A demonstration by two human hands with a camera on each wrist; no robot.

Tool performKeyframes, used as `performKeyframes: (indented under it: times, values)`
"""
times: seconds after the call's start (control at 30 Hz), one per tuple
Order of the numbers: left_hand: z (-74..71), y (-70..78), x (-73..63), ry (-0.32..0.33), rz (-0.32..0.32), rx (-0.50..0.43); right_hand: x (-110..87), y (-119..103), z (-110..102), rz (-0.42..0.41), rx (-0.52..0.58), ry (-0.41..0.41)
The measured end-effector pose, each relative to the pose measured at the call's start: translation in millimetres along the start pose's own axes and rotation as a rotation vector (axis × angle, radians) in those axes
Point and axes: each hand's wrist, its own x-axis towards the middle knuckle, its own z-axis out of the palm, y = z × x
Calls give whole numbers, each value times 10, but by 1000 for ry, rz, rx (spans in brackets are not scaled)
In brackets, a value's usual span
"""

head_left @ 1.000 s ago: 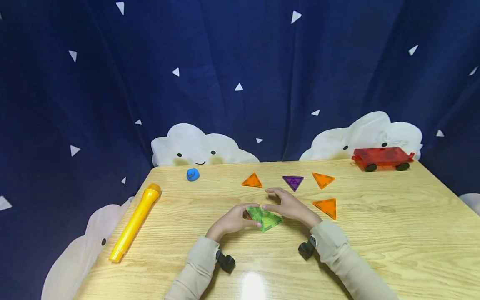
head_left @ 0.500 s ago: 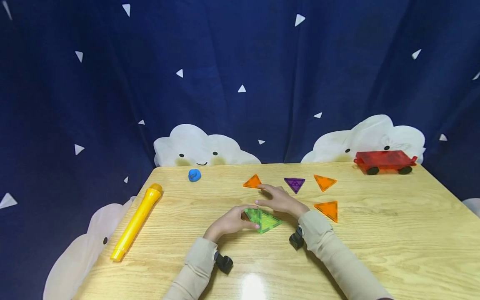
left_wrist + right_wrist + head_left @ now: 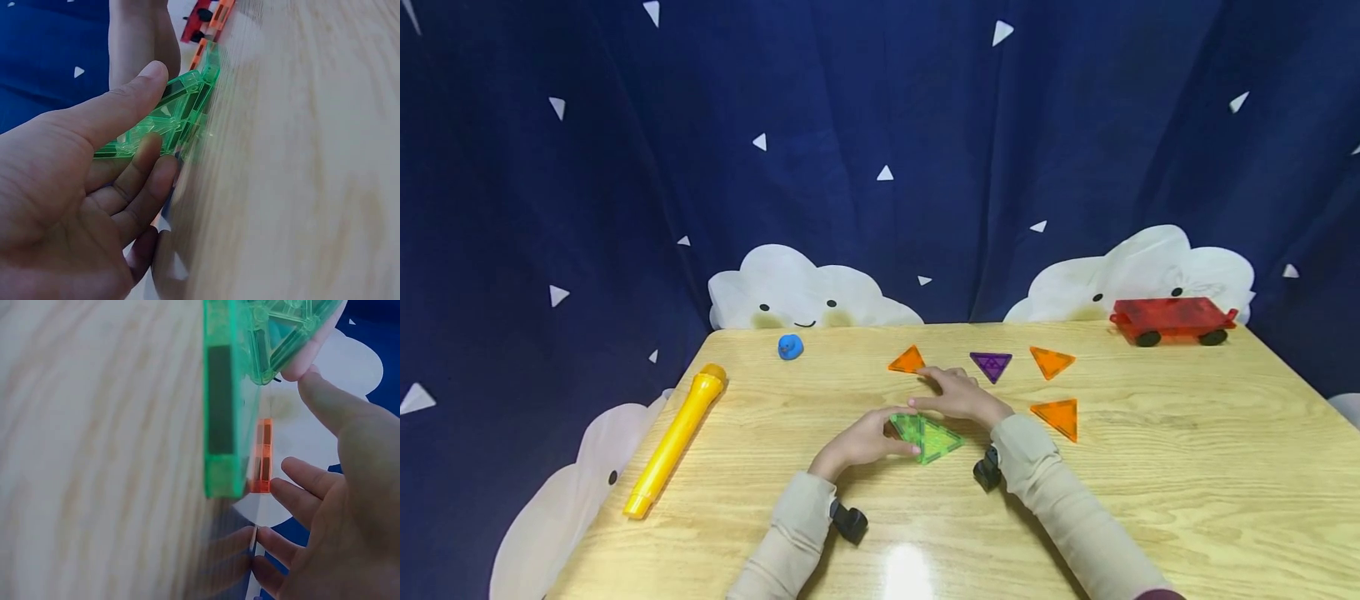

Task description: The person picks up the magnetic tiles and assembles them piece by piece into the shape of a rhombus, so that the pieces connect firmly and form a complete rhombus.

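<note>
The left hand (image 3: 865,437) pinches the green tiles (image 3: 938,442) between thumb and fingers at the desk (image 3: 820,392); their free corner points toward the right forearm, long axis crosswise. The right hand (image 3: 958,395), fingers loosely spread, grips nothing beside the orange triangle (image 3: 906,359), whose apex points away; contact is unclear. Fetching that triangle seems in hand, calling for a pinch next.

The left arm (image 3: 786,529) and right arm (image 3: 1063,508) reach over the table (image 3: 1195,467) toward its far edge. The left hand (image 3: 861,439) pinches, thumb opposite fingers; the right hand (image 3: 960,395), nearer that edge, holds its thumb apart from loosely bent fingers.
</note>
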Motion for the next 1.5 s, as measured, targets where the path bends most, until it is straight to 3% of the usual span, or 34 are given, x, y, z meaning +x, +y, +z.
performKeyframes:
  times: [1.07, 1.27, 1.5]
  values:
    - [19, -2, 0, -9, 13, -17, -495, -1, -22, -33, 28, -64]
    - [18, -22, -3, -9, 17, -8, -457, 24, -27, -74, 55, 10]
    - [17, -21, -2, -9, 14, -17, -259, 65, -45, -83, 26, 46]
